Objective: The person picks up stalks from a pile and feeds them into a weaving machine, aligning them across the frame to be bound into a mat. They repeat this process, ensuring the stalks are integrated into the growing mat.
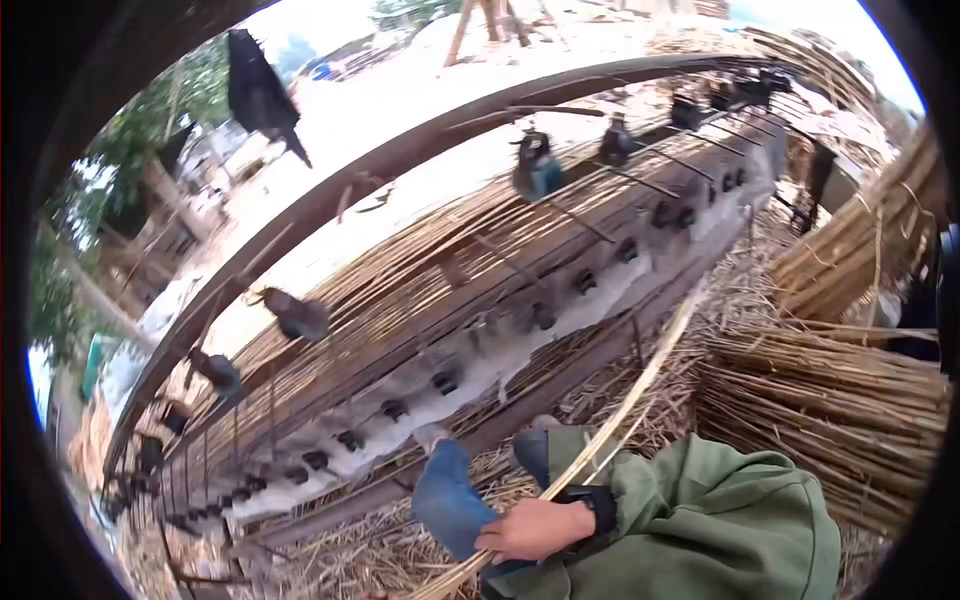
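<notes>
My right hand (537, 530), with a dark band (602, 508) at the wrist and a green sleeve (715, 520), is closed around a thin bunch of pale reed stalks (640, 400). The bunch slants from the lower left, across my lap, up towards the frame. My left hand does not show; the lower end of the reeds runs out at the bottom edge. Beyond my knees stretches a long loom-like frame with a dark curved beam (400, 150). A mat of reeds (400, 265) lies along it, with dark wrapped weights (537, 170) hanging over it.
Bundled reeds (820, 410) are stacked on my right, and a tied upright bundle (860, 240) leans behind them. Loose straw (340, 560) covers the ground. A pale strip with a row of dark knobs (445, 381) runs along the frame's near side.
</notes>
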`<state>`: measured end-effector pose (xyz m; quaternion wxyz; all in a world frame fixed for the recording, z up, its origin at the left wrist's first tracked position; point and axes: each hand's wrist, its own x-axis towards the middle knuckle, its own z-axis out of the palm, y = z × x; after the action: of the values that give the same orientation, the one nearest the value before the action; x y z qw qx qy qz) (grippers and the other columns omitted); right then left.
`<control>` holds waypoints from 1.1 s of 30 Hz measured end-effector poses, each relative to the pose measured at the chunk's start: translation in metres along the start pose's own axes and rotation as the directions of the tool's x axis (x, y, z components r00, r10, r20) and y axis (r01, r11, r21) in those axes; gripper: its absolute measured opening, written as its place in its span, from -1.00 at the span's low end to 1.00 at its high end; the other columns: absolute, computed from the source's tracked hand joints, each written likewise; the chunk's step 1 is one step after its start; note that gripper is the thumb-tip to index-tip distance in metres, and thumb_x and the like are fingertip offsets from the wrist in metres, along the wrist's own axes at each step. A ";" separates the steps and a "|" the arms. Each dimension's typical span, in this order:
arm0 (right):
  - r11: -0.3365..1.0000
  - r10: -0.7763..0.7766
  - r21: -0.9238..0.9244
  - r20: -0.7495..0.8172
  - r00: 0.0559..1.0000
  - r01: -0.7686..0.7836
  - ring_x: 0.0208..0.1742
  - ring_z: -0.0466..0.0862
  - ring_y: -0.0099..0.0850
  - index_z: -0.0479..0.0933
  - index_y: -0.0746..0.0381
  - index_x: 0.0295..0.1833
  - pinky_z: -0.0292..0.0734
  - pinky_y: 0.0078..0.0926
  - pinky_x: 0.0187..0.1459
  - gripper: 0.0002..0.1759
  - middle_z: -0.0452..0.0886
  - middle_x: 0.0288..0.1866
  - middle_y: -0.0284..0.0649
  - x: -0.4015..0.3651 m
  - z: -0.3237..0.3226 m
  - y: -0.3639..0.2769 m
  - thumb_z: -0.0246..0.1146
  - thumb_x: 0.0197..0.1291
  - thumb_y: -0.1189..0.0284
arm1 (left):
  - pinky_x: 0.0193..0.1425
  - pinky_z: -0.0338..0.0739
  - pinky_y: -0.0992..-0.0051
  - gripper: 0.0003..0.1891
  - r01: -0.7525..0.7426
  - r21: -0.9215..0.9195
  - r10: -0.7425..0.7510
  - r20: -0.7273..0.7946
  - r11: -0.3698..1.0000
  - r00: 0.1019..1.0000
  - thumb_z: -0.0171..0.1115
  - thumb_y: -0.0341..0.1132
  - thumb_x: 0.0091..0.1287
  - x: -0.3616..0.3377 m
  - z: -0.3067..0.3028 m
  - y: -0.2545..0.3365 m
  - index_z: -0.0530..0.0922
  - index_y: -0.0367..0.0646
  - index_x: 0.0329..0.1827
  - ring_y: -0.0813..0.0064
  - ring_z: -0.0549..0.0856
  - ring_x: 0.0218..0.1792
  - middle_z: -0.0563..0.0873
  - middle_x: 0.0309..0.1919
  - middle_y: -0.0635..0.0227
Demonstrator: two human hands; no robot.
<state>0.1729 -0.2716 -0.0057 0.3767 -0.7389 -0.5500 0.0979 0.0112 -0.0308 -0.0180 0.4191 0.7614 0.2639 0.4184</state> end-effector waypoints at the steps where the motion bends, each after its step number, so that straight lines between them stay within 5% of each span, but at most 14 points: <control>1: 0.999 -0.030 0.016 -0.036 0.999 0.030 -0.39 0.61 -0.12 0.42 0.21 -0.15 0.50 -0.22 -0.47 -0.69 0.54 -0.34 -0.17 0.000 -0.005 -0.001 0.22 0.15 0.21 | -0.31 0.46 0.42 -0.74 0.269 -0.310 -0.260 0.071 0.912 0.963 0.04 -0.23 0.43 0.003 0.014 0.034 0.44 -0.22 0.02 0.41 0.54 -0.44 0.61 -0.34 0.17; 2: 0.995 0.002 -0.104 -0.033 0.999 -0.005 -0.45 0.61 -0.19 0.47 0.21 -0.16 0.49 -0.29 -0.52 -0.67 0.52 -0.42 -0.20 0.001 -0.005 -0.004 0.24 0.14 0.18 | -0.26 0.50 0.59 -0.85 0.421 -0.619 -0.398 0.185 0.663 0.898 -0.06 -0.31 0.47 0.013 0.024 0.063 0.37 -0.18 -0.03 0.54 0.53 -0.39 0.57 -0.27 0.23; 3: 0.992 0.003 -0.125 -0.050 0.999 -0.009 -0.48 0.61 -0.22 0.50 0.21 -0.15 0.49 -0.32 -0.54 -0.67 0.53 -0.45 -0.21 0.000 -0.006 -0.003 0.30 0.08 0.21 | -0.22 0.52 0.53 -0.83 0.452 -0.507 -0.383 0.241 0.734 0.892 -0.06 -0.30 0.47 0.014 0.023 0.080 0.37 -0.20 -0.02 0.51 0.57 -0.37 0.59 -0.32 0.22; 4: 0.993 -0.015 -0.117 -0.022 1.000 0.012 -0.46 0.62 -0.22 0.53 0.22 -0.18 0.51 -0.32 -0.50 -0.68 0.55 -0.46 -0.19 0.003 -0.007 -0.005 0.36 0.00 0.28 | -0.20 0.55 0.48 -0.83 0.522 -0.675 -0.471 0.282 0.522 0.836 -0.01 -0.33 0.46 0.014 0.020 0.075 0.40 -0.23 -0.03 0.46 0.62 -0.32 0.62 -0.30 0.20; 9: 0.999 0.023 -0.029 -0.033 0.999 -0.024 -0.41 0.63 -0.20 0.55 0.26 -0.21 0.54 -0.30 -0.41 -0.69 0.61 -0.33 -0.17 0.005 0.006 0.006 0.41 -0.09 0.38 | -0.12 0.62 0.41 -0.85 0.494 -0.767 -0.412 0.327 0.409 0.850 0.06 -0.39 0.42 0.007 0.025 0.034 0.45 -0.26 -0.05 0.37 0.68 -0.26 0.64 -0.23 0.16; 12: 0.998 -0.051 0.024 -0.108 0.993 0.054 -0.31 0.62 -0.09 0.57 0.29 -0.23 0.54 -0.26 -0.29 -0.78 0.60 -0.24 -0.09 0.021 0.006 0.004 0.35 -0.04 0.47 | -0.13 0.61 0.38 -0.87 0.511 -0.763 -0.429 0.339 0.395 0.837 0.08 -0.36 0.41 0.010 0.029 0.023 0.45 -0.21 -0.09 0.36 0.66 -0.27 0.62 -0.26 0.16; 16: 0.992 0.061 0.110 0.008 0.998 -0.062 -0.22 0.63 -0.05 0.53 0.30 -0.12 0.55 -0.23 -0.23 -0.70 0.60 -0.14 -0.05 0.030 0.010 0.009 0.32 -0.02 0.48 | -0.09 0.62 0.34 -0.86 0.551 -0.745 -0.458 0.368 0.375 0.809 0.08 -0.37 0.41 0.015 0.031 0.012 0.45 -0.23 -0.08 0.30 0.67 -0.24 0.62 -0.23 0.15; 17: 0.984 0.123 0.108 0.140 0.982 -0.139 -0.23 0.64 -0.05 0.51 0.30 -0.05 0.55 -0.21 -0.24 -0.66 0.62 -0.17 -0.03 0.032 0.007 0.009 0.30 0.01 0.48 | -0.06 0.62 0.30 -0.86 0.559 -0.745 -0.462 0.377 0.364 0.803 0.06 -0.38 0.41 0.015 0.031 0.011 0.45 -0.24 -0.08 0.27 0.67 -0.21 0.61 -0.22 0.14; 20: 0.971 0.154 0.148 0.222 0.963 -0.189 -0.30 0.63 -0.02 0.53 0.32 -0.08 0.56 -0.24 -0.27 -0.71 0.62 -0.27 -0.01 0.032 0.019 0.032 0.27 0.03 0.50 | -0.05 0.59 0.38 -0.85 0.543 -0.737 -0.434 0.369 0.403 0.822 0.07 -0.36 0.42 0.019 0.037 0.010 0.48 -0.24 -0.06 0.36 0.65 -0.20 0.61 -0.21 0.20; 24: 0.954 0.150 0.242 0.135 0.979 -0.179 -0.41 0.65 -0.19 0.56 0.33 -0.15 0.53 -0.38 -0.36 -0.79 0.61 -0.40 -0.06 0.037 0.024 0.043 0.28 0.06 0.52 | -0.15 0.46 0.60 -0.78 0.539 -0.493 -0.412 0.349 0.684 0.842 0.19 -0.35 0.36 0.020 0.036 0.005 0.52 -0.24 -0.01 0.64 0.55 -0.24 0.59 -0.24 0.42; 27: 0.821 0.323 0.425 0.201 0.925 -0.380 -0.46 0.63 -0.51 0.56 0.35 -0.19 0.47 -0.54 -0.43 -0.85 0.59 -0.46 -0.19 0.042 0.023 0.036 0.30 0.10 0.56 | -0.26 0.40 0.68 -0.76 0.626 -0.509 -0.453 0.433 0.591 0.779 0.23 -0.36 0.34 0.019 0.034 0.004 0.53 -0.25 0.01 0.74 0.51 -0.31 0.60 -0.25 0.46; 30: 0.759 0.340 0.518 0.202 0.919 -0.395 -0.46 0.62 -0.53 0.56 0.38 -0.20 0.47 -0.56 -0.42 -0.86 0.55 -0.46 -0.19 0.039 0.032 0.044 0.28 0.12 0.57 | -0.26 0.44 0.68 -0.75 0.596 -0.555 -0.401 0.442 0.581 0.802 0.22 -0.43 0.34 0.016 0.033 0.005 0.50 -0.29 0.03 0.72 0.54 -0.28 0.61 -0.28 0.46; 33: 0.834 0.272 0.458 0.145 0.951 -0.308 -0.47 0.57 -0.51 0.57 0.39 -0.24 0.43 -0.55 -0.43 -0.89 0.50 -0.45 -0.23 0.037 0.030 0.042 0.28 0.13 0.56 | -0.25 0.46 0.65 -0.77 0.590 -0.531 -0.415 0.422 0.608 0.806 0.21 -0.46 0.33 0.015 0.033 0.011 0.51 -0.32 0.02 0.70 0.55 -0.28 0.63 -0.25 0.43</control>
<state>0.2011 -0.2296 -0.0449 0.5065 -0.6944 -0.4041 0.3130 0.0472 -0.0389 -0.0122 0.7833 0.5124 0.2534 0.2442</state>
